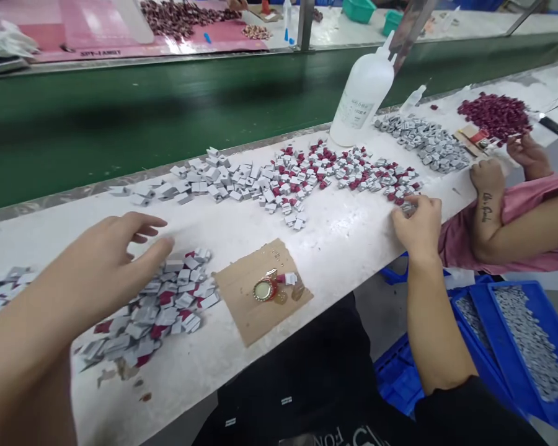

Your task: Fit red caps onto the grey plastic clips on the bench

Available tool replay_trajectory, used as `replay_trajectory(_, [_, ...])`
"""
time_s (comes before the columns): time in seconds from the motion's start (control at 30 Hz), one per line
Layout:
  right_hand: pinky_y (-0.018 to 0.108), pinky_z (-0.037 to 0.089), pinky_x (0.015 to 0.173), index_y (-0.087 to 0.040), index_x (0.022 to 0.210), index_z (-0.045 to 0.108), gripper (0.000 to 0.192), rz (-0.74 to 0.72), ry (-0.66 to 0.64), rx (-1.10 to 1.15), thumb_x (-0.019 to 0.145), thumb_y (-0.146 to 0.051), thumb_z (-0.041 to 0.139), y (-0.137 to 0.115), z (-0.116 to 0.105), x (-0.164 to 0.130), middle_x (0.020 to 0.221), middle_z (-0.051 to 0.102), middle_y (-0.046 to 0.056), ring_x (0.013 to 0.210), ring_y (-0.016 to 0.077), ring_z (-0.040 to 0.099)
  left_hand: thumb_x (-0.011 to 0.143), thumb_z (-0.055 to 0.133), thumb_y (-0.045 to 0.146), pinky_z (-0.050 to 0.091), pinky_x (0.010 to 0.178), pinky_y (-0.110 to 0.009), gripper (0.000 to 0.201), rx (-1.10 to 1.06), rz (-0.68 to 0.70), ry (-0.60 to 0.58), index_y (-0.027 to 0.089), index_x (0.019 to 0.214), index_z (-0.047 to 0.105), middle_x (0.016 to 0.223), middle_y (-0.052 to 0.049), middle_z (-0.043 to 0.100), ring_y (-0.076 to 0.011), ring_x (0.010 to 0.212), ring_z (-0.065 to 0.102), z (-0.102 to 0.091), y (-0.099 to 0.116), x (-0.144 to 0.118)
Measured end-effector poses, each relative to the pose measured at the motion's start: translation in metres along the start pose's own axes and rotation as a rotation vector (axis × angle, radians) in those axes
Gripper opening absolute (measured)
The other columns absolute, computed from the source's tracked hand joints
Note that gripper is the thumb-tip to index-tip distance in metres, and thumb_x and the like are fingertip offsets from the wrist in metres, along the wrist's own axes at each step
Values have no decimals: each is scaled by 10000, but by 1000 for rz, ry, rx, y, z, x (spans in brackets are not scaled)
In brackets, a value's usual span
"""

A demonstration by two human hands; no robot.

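My left hand (116, 266) is held over a heap of small grey plastic pieces (181, 294), some with dark red parts. Its fingers are apart and hold nothing. At the right end of a long row of grey and dark red pieces (307, 170), my right hand (421, 226) has its thumb and index finger closed around a small piece, partly hidden by the fingers. Between my hands lies a piece of brown cardboard (242, 316). On it sit a bottle cap (264, 290) with clear liquid and one grey-and-red piece (288, 279).
A large white squeeze bottle (360, 99) stands behind the row. To the right, a co-worker's hands (488, 176) are near grey pieces (428, 145) and a dark red pile (495, 118). Blue trays (497, 322) sit below the table edge. A green belt (167, 111) runs behind.
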State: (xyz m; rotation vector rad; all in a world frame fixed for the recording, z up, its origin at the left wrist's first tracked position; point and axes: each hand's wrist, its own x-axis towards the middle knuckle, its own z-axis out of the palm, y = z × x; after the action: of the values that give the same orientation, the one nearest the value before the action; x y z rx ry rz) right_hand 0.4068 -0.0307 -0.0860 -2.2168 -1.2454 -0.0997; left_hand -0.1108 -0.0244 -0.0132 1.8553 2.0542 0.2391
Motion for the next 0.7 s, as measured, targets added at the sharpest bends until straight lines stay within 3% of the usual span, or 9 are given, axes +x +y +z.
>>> replay_trajectory(0.1, [550,552,1103,-205,1137,735,316,-17,-37,44,827,-202,673,1,-3,-3,1199,652,145,1015,324,677,1032,601,400,462,1264,-714,565,80,53,-66,106,1515,599,1584,-265,615,-511,1533,532,7,23,21])
replay_trajectory(0.23, [538,520,1089,-239,1000,700,199,0,-58,56,808,-191,717,2,-14,-5,1012,668,107,1012,345,665,1005,716,288,287,1376,-744,685,18,120,19,51,1603,481,1799,-322,361,-561,1696,320,17,38,42])
replay_trajectory(0.33, [520,502,1058,-246,940,676,188,22,-60,68,789,-156,739,2,-22,-8,954,669,106,992,342,667,1003,696,205,296,1374,-717,625,14,114,40,37,1569,491,1777,-333,372,-568,1677,345,19,42,52])
replay_trajectory(0.47, [445,511,817,-236,994,705,192,77,-141,145,820,-162,743,-4,-32,-21,964,726,88,674,226,616,1040,619,221,410,1302,-651,464,50,57,59,46,1466,568,1606,-336,488,-541,1569,479,20,40,56])
replay_trajectory(0.57, [409,461,665,-235,1036,745,210,117,-255,241,846,-288,816,-14,-36,-40,733,655,21,579,225,569,1011,621,197,514,1193,-590,284,58,21,51,111,1281,635,1420,-284,601,-467,1363,640,20,36,58])
replay_trajectory(0.63, [388,430,597,-241,1041,764,247,51,-354,315,872,-408,835,-24,-36,-55,634,585,-15,545,226,533,1013,613,206,556,1114,-554,173,82,31,1,159,1174,654,1299,-233,652,-421,1222,687,21,34,59])
replay_trajectory(0.7, [373,442,587,-250,1040,777,259,-102,-459,394,926,-480,806,-36,-33,-72,690,611,-4,563,214,546,1027,607,245,569,1078,-535,154,110,61,-53,177,1148,672,1252,-206,661,-396,1155,693,22,34,59])
